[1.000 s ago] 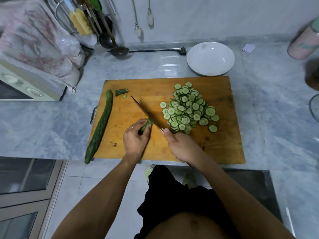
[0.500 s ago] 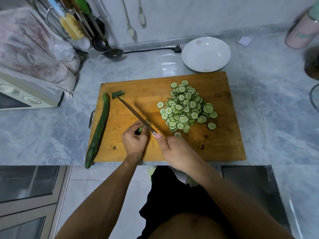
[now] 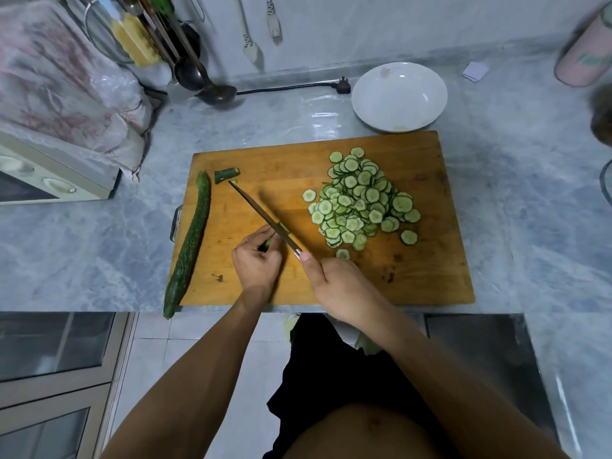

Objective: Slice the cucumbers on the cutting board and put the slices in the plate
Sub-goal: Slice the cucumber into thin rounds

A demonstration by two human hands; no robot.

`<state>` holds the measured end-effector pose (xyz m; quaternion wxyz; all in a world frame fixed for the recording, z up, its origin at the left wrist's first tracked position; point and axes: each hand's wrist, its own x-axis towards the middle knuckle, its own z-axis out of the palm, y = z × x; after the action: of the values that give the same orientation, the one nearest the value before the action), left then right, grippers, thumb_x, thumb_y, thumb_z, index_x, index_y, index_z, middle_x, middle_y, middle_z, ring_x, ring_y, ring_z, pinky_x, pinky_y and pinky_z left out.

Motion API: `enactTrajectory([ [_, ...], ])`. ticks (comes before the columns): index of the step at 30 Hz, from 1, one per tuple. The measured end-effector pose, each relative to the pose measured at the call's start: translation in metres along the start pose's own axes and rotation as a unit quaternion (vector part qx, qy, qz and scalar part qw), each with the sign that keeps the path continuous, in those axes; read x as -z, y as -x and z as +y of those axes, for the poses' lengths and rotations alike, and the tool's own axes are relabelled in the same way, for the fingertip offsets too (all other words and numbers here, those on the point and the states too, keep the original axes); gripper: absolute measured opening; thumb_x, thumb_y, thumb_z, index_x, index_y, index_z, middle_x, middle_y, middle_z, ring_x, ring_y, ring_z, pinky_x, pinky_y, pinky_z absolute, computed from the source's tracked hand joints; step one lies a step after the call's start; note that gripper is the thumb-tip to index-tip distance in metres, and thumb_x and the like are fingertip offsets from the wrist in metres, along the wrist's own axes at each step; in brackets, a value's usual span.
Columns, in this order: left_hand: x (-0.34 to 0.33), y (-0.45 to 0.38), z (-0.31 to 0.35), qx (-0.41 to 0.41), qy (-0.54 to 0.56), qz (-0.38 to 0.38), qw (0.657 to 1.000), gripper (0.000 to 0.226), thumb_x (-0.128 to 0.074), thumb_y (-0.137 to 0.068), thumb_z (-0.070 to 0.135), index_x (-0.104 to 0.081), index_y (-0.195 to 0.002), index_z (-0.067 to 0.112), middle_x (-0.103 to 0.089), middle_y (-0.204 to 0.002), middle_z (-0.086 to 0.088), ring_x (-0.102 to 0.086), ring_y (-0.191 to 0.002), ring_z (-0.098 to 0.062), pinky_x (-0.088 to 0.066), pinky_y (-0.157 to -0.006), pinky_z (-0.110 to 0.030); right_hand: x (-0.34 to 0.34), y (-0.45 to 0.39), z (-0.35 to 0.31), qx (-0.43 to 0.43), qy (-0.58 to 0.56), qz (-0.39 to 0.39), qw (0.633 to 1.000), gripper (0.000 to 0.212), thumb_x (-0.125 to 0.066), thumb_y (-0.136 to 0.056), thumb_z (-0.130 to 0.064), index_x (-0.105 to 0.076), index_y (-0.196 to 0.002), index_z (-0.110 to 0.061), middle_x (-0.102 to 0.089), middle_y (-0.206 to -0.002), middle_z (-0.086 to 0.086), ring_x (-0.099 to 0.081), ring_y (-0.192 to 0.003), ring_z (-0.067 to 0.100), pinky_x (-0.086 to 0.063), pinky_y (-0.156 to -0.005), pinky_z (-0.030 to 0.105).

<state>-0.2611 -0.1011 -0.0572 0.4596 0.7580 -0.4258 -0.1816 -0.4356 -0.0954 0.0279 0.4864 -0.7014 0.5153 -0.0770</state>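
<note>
A wooden cutting board (image 3: 430, 276) lies on the marble counter. A heap of cucumber slices (image 3: 359, 200) covers its right half. My left hand (image 3: 256, 261) pinches a small cucumber stub (image 3: 267, 242) near the board's front. My right hand (image 3: 341, 286) grips the knife (image 3: 265, 218), whose blade lies against the stub and points toward a cut end piece (image 3: 226, 174) at the back left. A whole cucumber (image 3: 190, 243) lies along the board's left edge. The white plate (image 3: 399, 96) stands behind the board with nothing in it.
A covered appliance (image 3: 56, 134) stands at the left, with ladles and utensils (image 3: 185, 61) hanging behind it. A black plug and cord (image 3: 298, 87) lie by the wall. A pink cylinder (image 3: 586, 58) stands at the far right. The counter's front edge runs just below the board.
The knife has swung leftward, its tip now near the cut end piece. A slice has dropped just in front of the pile. The stub in my left hand has grown shorter.
</note>
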Motion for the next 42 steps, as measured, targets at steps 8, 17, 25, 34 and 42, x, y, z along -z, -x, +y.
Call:
enactTrajectory([
  [8,-0.003,-0.004,-0.001,-0.012,0.001,0.002,1.000,0.022,-0.067,-0.079,0.015,-0.081,-0.096,0.011,-0.076,-0.101,0.001,-0.071,-0.097,-0.011,-0.058,-0.081,-0.034,-0.003,-0.009,-0.002,0.001,0.012,0.005,1.000,0.068,-0.019,-0.102,-0.059,-0.053,-0.066,-0.012,-0.056,-0.065,0.005,-0.056,-0.064,0.019,-0.043,-0.061,0.036],
  [17,-0.004,-0.004,-0.003,-0.013,-0.003,0.003,1.000,0.024,-0.066,-0.080,0.017,-0.080,-0.099,0.012,-0.076,-0.103,0.001,-0.070,-0.102,-0.010,-0.056,-0.087,-0.039,-0.002,-0.023,-0.004,-0.011,0.012,-0.001,1.000,0.069,-0.020,-0.103,-0.058,-0.049,-0.061,-0.012,-0.055,-0.064,0.006,-0.055,-0.066,0.021,-0.043,-0.066,0.036],
  [25,-0.005,-0.002,0.000,-0.005,0.003,0.006,1.000,0.028,-0.062,-0.079,0.022,-0.080,-0.098,0.011,-0.076,-0.103,0.001,-0.069,-0.103,-0.008,-0.056,-0.090,-0.038,-0.007,-0.041,0.001,-0.030,0.014,0.000,0.999,0.067,-0.022,-0.101,-0.061,-0.042,-0.057,-0.015,-0.047,-0.063,0.006,-0.049,-0.062,0.020,-0.036,-0.064,0.033],
  [34,-0.001,0.003,0.002,-0.033,-0.019,0.007,0.999,0.023,-0.070,-0.081,0.016,-0.079,-0.100,0.007,-0.075,-0.105,-0.006,-0.066,-0.102,-0.005,-0.055,-0.093,-0.032,-0.003,-0.036,-0.003,-0.030,0.006,-0.004,1.000,0.065,-0.022,-0.103,-0.059,-0.043,-0.060,-0.016,-0.044,-0.064,0.003,-0.049,-0.073,0.025,-0.037,-0.068,0.033],
  [42,0.000,0.006,0.004,-0.021,-0.018,0.008,1.000,0.022,-0.067,-0.079,0.014,-0.080,-0.096,0.009,-0.076,-0.102,-0.003,-0.067,-0.101,-0.008,-0.056,-0.090,-0.035,-0.001,-0.006,0.001,-0.007,0.018,0.003,1.000,0.068,-0.018,-0.102,-0.059,-0.052,-0.065,-0.013,-0.057,-0.072,0.010,-0.056,-0.086,0.030,-0.049,-0.085,0.043],
])
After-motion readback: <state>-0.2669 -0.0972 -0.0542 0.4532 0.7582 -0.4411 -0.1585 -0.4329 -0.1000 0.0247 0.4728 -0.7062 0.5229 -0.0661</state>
